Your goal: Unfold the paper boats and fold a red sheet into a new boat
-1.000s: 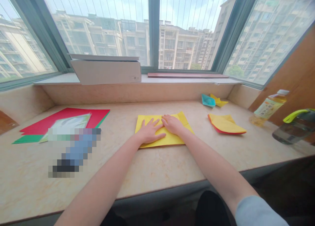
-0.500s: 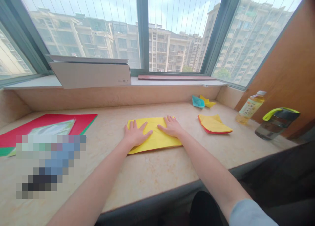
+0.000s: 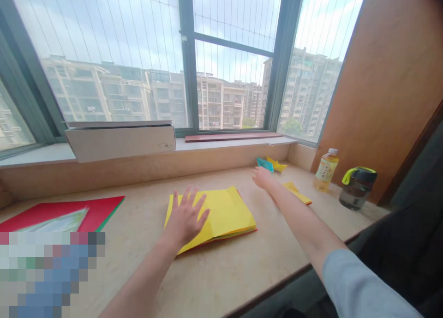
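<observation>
the left hand (image 3: 185, 219), fingers spread apart, lay over the yellow paper stack (image 3: 230, 212), probably keeping it flat. beyond the stack's right side, the right hand (image 3: 263, 177) was near the blue paper boat (image 3: 266, 164); its grip was unclear.

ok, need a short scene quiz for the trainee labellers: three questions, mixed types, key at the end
1. Multiple choice: in the image, which thing is the right hand nearest to?
A) the tumbler
B) the blue folded paper
C) the drink bottle

2. True or false: the white box rests on the windowsill.

3. Fill in the blank: the left hand is spread over a paper stack whose top sheet is ____.

Key: 1 B; 2 true; 3 yellow
</observation>
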`<state>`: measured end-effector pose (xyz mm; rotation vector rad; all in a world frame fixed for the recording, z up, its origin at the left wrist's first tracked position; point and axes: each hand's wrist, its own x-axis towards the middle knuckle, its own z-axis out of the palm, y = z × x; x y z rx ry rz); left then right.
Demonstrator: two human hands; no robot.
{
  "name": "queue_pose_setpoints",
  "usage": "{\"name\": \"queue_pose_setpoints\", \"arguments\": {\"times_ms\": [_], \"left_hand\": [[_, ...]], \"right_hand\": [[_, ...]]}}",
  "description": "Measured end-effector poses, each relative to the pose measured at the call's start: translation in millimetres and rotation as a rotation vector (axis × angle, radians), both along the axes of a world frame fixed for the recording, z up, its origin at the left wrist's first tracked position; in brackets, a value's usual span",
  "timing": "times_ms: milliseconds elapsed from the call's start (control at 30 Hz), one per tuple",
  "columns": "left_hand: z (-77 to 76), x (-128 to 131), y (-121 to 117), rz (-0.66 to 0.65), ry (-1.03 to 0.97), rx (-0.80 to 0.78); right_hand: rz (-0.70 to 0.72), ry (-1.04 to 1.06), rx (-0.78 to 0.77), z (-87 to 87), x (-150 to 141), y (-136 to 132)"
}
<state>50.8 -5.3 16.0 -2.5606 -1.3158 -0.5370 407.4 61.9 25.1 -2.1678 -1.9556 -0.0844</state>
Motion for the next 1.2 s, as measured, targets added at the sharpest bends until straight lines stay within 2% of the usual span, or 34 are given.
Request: {"name": "queue_pose_setpoints", "arguments": {"times_ms": [100,167,300,400,600,767,900,1000,1100,1200], "left_hand": [[10.8,6.6,-20.0,-0.157,-0.027,-0.017],[8.9,11.7,-29.5,-0.206,-0.047,-0.097],[-5.6,17.3,-34.1,-0.195,-0.045,-0.286],[-12.3,16.4,-32.5,-0.169,-0.041,-0.406],[-12.6,12.7,-34.3,-0.155,-0.052,-0.543],[-11.3,13.4,-35.5,-0.155,-0.022,-0.584],[-11.0,13.8,-32.9,-0.149,-0.035,-0.606],[-13.5,12.5,-26.7,-0.145,-0.097,-0.645],[-15.6,10.7,-17.9,-0.14,-0.337,-0.641],[-15.1,9.9,-9.7,-0.126,-0.71,-0.509]], "right_hand": [[-0.119,-0.078,-0.01,-1.9,40.7,-3.4],[-0.178,-0.113,-0.023,-10.8,54.9,-0.6],[-0.271,-0.154,-0.053,-30.0,63.8,18.5],[-0.321,-0.182,-0.049,-36.9,67.5,35.3],[-0.383,-0.138,-0.016,-34.2,81.7,52.9],[-0.346,-0.009,0.049,-18.6,84.7,51.2],[-0.278,0.167,0.157,7.6,74.3,44.2],[-0.19,0.353,0.29,25.6,53.2,34.6],[-0.062,0.593,0.396,28.7,13.2,17.9],[0.105,0.841,0.374,16.6,-44.6,-6.5]]}}
